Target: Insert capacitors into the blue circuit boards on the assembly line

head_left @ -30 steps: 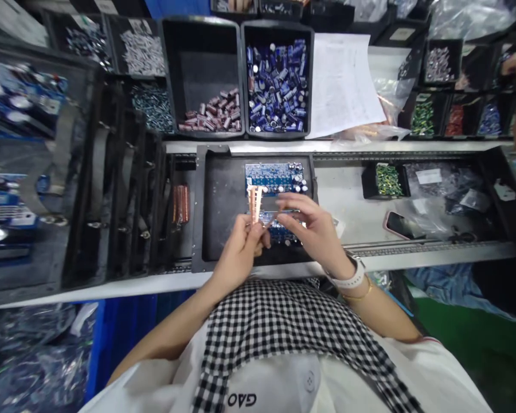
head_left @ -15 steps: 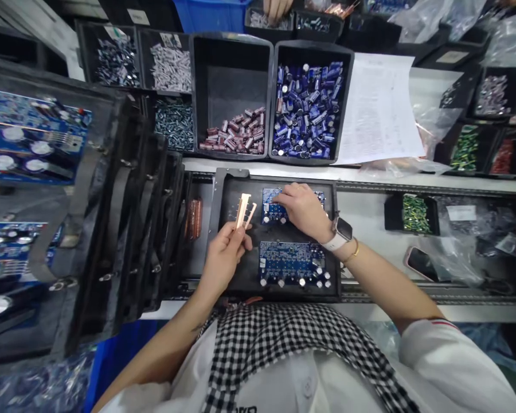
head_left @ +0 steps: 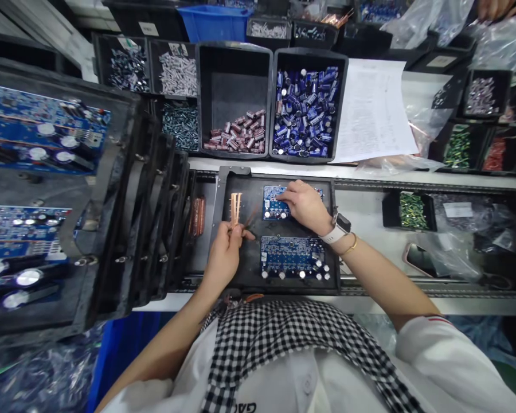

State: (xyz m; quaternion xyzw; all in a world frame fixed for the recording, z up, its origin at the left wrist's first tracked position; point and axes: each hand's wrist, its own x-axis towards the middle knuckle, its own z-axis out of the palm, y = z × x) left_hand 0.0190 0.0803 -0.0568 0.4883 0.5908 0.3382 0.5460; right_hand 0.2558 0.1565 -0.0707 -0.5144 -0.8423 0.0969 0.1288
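Observation:
Upright between the thumb and fingers of my left hand point(head_left: 225, 252) are several copper-coloured metal strips point(head_left: 235, 210) with small pins along the edge. One more thin strip slants off to the right, blurred. My right hand point(head_left: 306, 207) is over the upper blue circuit board point(head_left: 272, 207), fingers pinched together at its surface; whatever they hold is hidden. Just below lies a second blue circuit board point(head_left: 290, 258), with silver-topped capacitors along its lower edge. Both boards rest in a black tray point(head_left: 241, 275).
Behind the tray stand a bin of brown capacitors point(head_left: 245, 133) and a bin of blue capacitors point(head_left: 307, 115). Stacked black trays with boards point(head_left: 124, 229) crowd the left. To the right are a small box of green parts point(head_left: 413, 211), a phone point(head_left: 419, 259) and a paper sheet point(head_left: 372, 109).
My left hand has shifted slightly left and down, and the copper strips now stand straighter, with one strip slanting apart. My right hand stays at the upper board. The view has shifted a little.

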